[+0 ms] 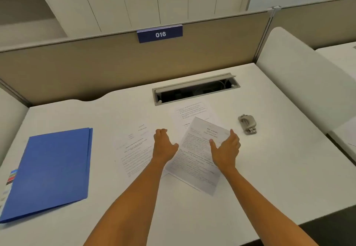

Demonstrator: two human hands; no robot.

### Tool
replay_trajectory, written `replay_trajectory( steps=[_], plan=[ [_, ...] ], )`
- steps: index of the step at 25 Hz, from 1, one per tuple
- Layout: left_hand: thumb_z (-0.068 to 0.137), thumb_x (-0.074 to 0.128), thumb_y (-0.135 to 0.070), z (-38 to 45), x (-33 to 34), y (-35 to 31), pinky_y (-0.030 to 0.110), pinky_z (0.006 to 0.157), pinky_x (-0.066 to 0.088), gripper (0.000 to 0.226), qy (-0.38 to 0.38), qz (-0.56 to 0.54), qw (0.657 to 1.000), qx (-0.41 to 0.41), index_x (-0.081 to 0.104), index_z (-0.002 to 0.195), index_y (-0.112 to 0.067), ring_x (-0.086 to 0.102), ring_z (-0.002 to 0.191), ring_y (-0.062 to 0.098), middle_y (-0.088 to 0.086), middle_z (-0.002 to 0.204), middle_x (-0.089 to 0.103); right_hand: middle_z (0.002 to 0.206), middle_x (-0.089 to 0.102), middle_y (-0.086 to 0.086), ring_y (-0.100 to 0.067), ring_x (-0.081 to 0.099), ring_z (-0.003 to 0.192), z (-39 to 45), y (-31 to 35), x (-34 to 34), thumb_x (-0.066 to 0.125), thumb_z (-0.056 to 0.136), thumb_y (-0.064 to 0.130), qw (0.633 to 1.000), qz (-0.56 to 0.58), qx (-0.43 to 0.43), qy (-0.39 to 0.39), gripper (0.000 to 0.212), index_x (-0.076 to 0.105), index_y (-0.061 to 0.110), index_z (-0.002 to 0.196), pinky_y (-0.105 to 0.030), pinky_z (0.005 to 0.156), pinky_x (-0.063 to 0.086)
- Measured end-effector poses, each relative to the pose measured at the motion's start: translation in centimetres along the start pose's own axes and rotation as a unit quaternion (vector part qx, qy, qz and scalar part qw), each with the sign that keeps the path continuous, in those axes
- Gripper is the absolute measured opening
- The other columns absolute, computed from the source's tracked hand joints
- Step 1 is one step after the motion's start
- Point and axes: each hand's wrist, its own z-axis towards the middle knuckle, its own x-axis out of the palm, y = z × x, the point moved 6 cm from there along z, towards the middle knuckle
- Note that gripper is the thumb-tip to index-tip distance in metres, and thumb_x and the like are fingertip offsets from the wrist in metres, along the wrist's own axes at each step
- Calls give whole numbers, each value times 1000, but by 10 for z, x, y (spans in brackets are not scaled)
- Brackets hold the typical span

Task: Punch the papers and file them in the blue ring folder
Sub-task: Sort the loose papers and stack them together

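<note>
Down near the person, two bare arms reached out over the white bench (250, 178), and nothing had been punched or filed yet. The left hand (163, 145) and the right hand (226, 149) were both spread wide with the palms turned toward each other, and they held nothing. They hung on either side of the top sheet (194, 161), which lay tilted on the bench, so it looked like they were getting ready to scoop the papers together into one neat pile. Whether the fingers touched the paper could not be told. A second sheet (133, 149) lay flat just to the left, partly under the left arm, and a third sheet (190, 111) poked out farther back. The pages were loose and crooked, so they probably needed squaring up before any holes could line up. The blue ring folder (52, 170) lay shut at the left side of the bench, well apart from the papers, waiting for later. The small grey hole punch (247, 124) sat to the right, near the right hand, easy to grab. Farther back was an open cable slot (195, 89), and behind it a wall panel with a blue sign (159, 33) reading 016.
</note>
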Motion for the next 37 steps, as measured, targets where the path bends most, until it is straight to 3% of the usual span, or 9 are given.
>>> replay_trajectory(
  steps=[3,6,13,18,21,25,29,32,37],
  plan=[
    [77,79,-28,-3,27,8,35,99,45,71,72,13,997,-37,41,134,-7,38,129,26,10,136,37,143,28,-20,-35,29,131,-10,-31,2,78,75,37,992,-3,123,8,99,17,2,145,-47,106,35],
    [71,82,-41,-10,51,12,32,91,46,73,133,108,984,-46,42,125,-11,42,120,23,8,126,40,141,25,-20,-35,27,131,-19,-45,13,84,69,35,986,-2,163,39,109,15,0,145,-44,106,35],
    [67,84,-36,-9,58,10,37,96,46,85,90,122,986,-65,34,131,-12,40,122,25,8,130,38,134,33,-17,-28,35,124,-30,-45,25,81,63,55,976,-135,160,53,113,19,-2,139,-34,105,34],
    [62,89,-21,-7,58,14,39,91,53,86,101,50,987,-111,33,128,-12,47,114,28,9,125,35,129,37,-17,-27,40,119,-27,-45,22,87,59,45,974,-119,184,49,103,27,0,130,-34,99,40],
    [63,88,-25,-5,61,20,41,93,53,85,105,30,987,-115,34,128,-13,52,112,27,9,124,40,125,41,-17,-30,52,111,-29,-46,21,92,57,24,974,3,224,35,92,31,4,122,-37,89,50],
    [75,77,-39,-5,41,38,42,101,39,69,-12,-25,978,-206,45,130,-13,47,121,29,9,130,45,115,59,-15,-34,62,103,-34,-46,25,90,60,11,970,75,228,45,72,38,7,110,-42,83,54],
    [70,78,-30,-15,-5,88,41,98,38,64,-153,-26,922,-356,47,121,-7,45,113,30,15,127,45,113,65,-14,-35,63,102,-35,-47,26,81,74,18,979,47,194,38,44,54,5,106,-44,85,53],
    [63,83,-27,-26,-29,129,39,97,37,76,-180,-26,870,-458,40,122,-7,43,111,30,17,130,39,110,67,-13,-34,63,95,-33,-45,22,59,93,22,983,55,176,6,18,59,7,103,-44,83,51],
    [52,93,-32,-38,-41,162,43,98,41,91,-199,-91,832,-510,36,120,-8,39,114,29,16,131,35,103,66,-10,-29,61,88,-18,-37,19,45,99,27,985,100,139,-23,20,58,12,100,-43,80,50]
  ],
)
